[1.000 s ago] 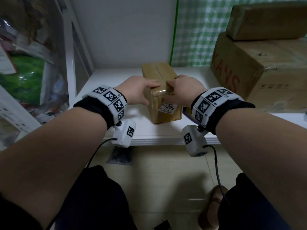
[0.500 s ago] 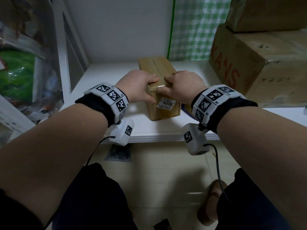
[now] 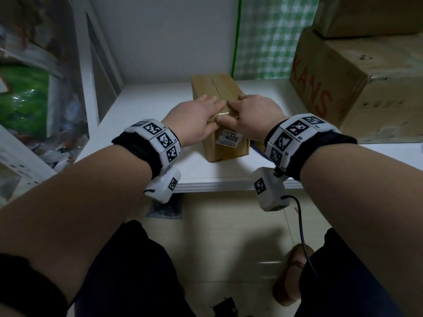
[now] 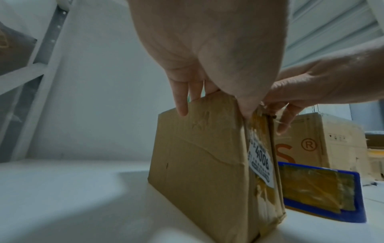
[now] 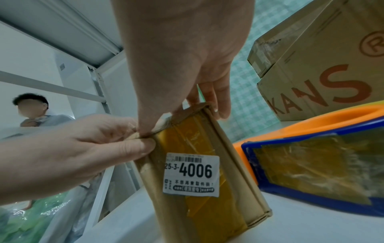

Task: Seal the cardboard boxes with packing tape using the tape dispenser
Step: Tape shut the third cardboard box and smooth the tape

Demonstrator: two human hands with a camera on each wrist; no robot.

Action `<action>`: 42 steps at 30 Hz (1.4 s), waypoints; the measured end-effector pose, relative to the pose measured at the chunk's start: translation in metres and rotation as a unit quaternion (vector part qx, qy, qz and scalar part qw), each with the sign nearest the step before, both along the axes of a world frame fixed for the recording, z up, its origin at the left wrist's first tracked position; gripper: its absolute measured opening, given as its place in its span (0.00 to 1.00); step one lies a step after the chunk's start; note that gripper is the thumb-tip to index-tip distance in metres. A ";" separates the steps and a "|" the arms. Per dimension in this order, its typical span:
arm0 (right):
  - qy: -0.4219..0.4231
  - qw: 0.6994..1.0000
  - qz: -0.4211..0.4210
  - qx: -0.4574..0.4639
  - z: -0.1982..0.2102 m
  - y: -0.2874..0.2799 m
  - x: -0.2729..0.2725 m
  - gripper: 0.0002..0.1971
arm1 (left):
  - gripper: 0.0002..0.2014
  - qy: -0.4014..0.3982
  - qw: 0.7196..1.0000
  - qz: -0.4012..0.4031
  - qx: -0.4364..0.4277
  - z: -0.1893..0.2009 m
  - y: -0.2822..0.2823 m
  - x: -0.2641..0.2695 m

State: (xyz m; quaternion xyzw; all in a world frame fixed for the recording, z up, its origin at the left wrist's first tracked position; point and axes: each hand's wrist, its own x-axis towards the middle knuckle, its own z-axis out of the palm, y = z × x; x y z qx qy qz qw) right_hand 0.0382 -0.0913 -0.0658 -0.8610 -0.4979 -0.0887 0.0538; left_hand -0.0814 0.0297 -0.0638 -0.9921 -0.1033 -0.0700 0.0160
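Hands (image 3: 194, 120) have slid farther back along small box (image 3: 215, 88).

Brown box (image 3: 219, 97) with white label (image 3: 229, 138); orange-and-blue dispenser (image 5: 311, 157); green-checked cloth (image 3: 270, 42).

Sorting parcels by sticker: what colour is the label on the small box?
White with black print, on the small box's label; clearest in the right wrist view.
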 end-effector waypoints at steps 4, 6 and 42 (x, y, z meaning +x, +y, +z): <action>0.001 1.000 -0.001 0.004 0.000 0.000 0.000 0.34 | 0.28 0.004 1.000 -0.013 0.009 0.000 0.000 -0.002; 0.003 1.000 -0.002 0.003 0.000 0.000 -0.001 0.34 | 0.28 0.010 1.000 -0.015 0.018 0.000 0.000 -0.003; 0.110 0.993 0.032 -0.031 0.031 -0.016 0.006 0.32 | 0.15 -0.042 0.994 0.010 0.098 0.005 0.002 0.010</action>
